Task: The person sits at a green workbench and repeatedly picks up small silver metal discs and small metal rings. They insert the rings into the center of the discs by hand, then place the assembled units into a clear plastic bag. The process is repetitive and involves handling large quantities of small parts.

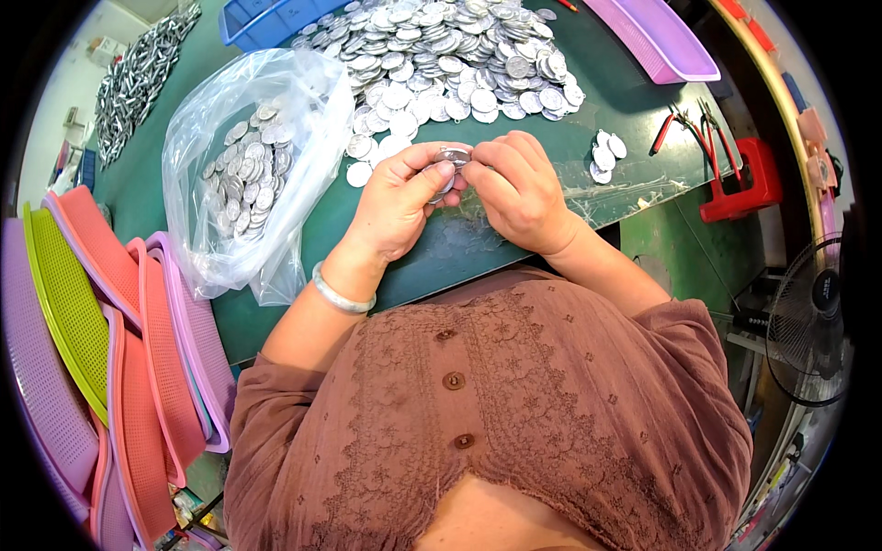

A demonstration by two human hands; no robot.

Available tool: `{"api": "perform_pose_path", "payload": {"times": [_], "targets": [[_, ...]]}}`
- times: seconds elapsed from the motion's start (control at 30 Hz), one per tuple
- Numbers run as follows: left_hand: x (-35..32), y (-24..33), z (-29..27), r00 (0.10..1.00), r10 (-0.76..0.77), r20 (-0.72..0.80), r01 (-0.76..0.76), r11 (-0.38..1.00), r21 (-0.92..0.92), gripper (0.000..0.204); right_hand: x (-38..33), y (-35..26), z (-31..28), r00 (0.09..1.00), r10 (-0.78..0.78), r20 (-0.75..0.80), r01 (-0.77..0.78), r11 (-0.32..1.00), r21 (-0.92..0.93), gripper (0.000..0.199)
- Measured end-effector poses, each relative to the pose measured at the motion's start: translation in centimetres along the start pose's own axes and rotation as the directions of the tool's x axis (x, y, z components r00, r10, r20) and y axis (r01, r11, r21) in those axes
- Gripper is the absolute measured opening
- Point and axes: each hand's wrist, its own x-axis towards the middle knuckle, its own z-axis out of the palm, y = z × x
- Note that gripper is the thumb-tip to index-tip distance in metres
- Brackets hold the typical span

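My left hand (404, 188) is closed on a silver metal disc (454, 156), the thumb pressed over it. Against the disc's right edge are the fingertips of my right hand (524, 188), bent and pinched together; whether they hold a small part of their own is hidden. Part of another silver disc shows below my left thumb. Just beyond my hands spreads a large heap of silver medallion-like discs (450, 60). A clear plastic bag (317, 184) with more such discs (243, 179) in it lies to the left of my left hand.
A few discs (603, 158) lie apart at the right, near red-handled pliers (684, 129) at the table edge. A blue basket (276, 20) and a purple basket (657, 46) stand behind. Small metal parts (142, 83) are piled far left. Stacked colourful baskets (138, 367) crowd the left; a fan (813, 317) stands right.
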Motion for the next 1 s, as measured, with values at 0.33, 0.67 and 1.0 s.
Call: {"api": "perform_pose_path", "payload": {"times": [0.33, 0.67, 1.0], "targets": [[0.1, 2.6, -0.3, 0.997, -0.041, -0.068, 0.021, 0.962, -0.274, 0.016, -0.9, 1.7, 0.7, 0.95, 0.312, -0.025, -0.308, 0.946, 0.099, 0.016], [-1.7, 10.7, -6.4, 0.692, 0.564, -0.45, -0.234, 0.766, 0.6, 0.013, -1.1, 1.6, 0.5, 0.873, 0.387, 0.296, -0.424, 0.903, 0.069, 0.024], [-1.8, 9.7, -5.7, 0.67, 0.737, -0.088, 0.048, 0.075, 0.996, 0.02, -1.2, 1.7, 0.8, 0.869, 0.378, 0.318, -0.404, 0.915, 0.018, 0.02]]}}
